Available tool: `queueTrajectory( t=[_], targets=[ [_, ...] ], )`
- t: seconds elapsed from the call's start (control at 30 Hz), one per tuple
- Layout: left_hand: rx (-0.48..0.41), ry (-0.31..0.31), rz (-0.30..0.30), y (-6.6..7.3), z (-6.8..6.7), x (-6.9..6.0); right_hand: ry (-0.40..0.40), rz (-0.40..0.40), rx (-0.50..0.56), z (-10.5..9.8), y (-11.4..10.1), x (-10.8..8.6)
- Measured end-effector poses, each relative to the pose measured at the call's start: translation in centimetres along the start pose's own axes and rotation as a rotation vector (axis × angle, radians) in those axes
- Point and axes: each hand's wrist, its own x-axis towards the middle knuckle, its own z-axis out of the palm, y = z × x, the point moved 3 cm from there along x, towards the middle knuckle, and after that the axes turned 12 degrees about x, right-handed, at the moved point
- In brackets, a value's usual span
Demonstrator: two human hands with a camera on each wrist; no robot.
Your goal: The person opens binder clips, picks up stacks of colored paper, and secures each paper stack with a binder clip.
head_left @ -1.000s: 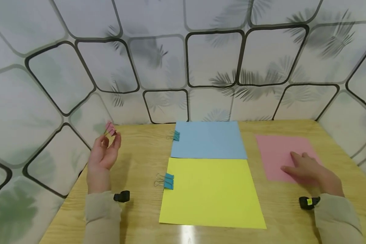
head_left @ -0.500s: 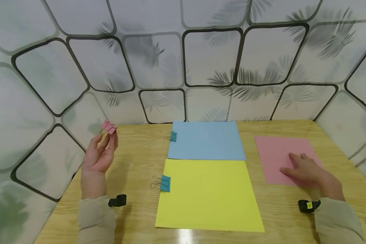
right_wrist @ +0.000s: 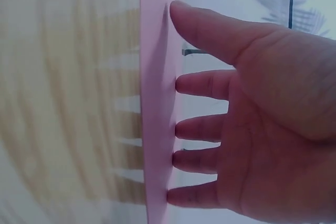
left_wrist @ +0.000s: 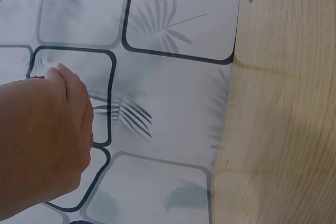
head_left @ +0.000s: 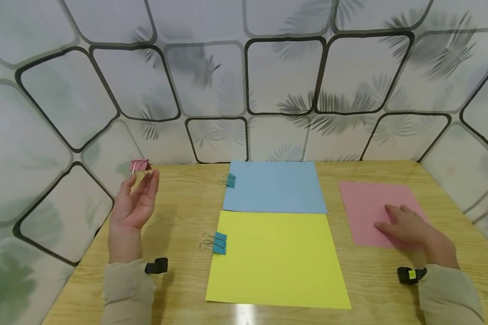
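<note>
At the left, raised above the table's back corner, my left hand (head_left: 132,205) pinches a pink binder clip (head_left: 140,165) by its wire handles. In the left wrist view the back of that left hand (left_wrist: 47,135) hides almost all of the clip. My right hand (head_left: 408,228) lies over a pink sheet of paper (head_left: 370,203) at the right. Its spread fingertips touch the pink paper (right_wrist: 156,103) in the right wrist view, and the palm stays off it.
A yellow sheet (head_left: 280,262) lies mid-table with a blue binder clip (head_left: 220,243) on its left edge. Behind it a light blue sheet (head_left: 276,187) bears a teal binder clip (head_left: 231,180). A patterned cloth (head_left: 215,81) stands behind the wooden table (head_left: 183,216).
The pink binder clip has turned in my left fingers, from steeply tilted to nearly level. The left hand has shifted slightly left. My right hand has stayed on the pink paper.
</note>
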Motion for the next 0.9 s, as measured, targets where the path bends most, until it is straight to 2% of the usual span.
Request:
queueTrajectory(
  t=[0.17,0.27,0.5,0.7,0.77,0.9],
  targets=[
    [0.021,-0.004,-0.003,-0.1,0.1,0.1,0.013,-0.017,0.022,-0.5,0.3,-0.2],
    [0.055,-0.003,-0.006,-0.2,0.2,0.0,0.02,0.021,0.041,-1.2,0.7,-0.4],
    [0.097,-0.008,-0.004,-0.2,0.3,-0.1,0.013,0.189,0.028,-2.6,1.4,-1.6],
    [0.102,-0.014,-0.012,0.0,0.2,-0.3,-0.031,0.347,0.05,-2.8,1.7,-2.3],
    [0.099,-0.014,-0.014,0.1,0.1,-0.3,-0.043,0.362,0.054,-2.7,1.8,-2.3],
    [0.089,-0.012,-0.02,0.2,0.0,-0.4,-0.051,0.336,0.036,-2.7,2.0,-2.4]
  ],
)
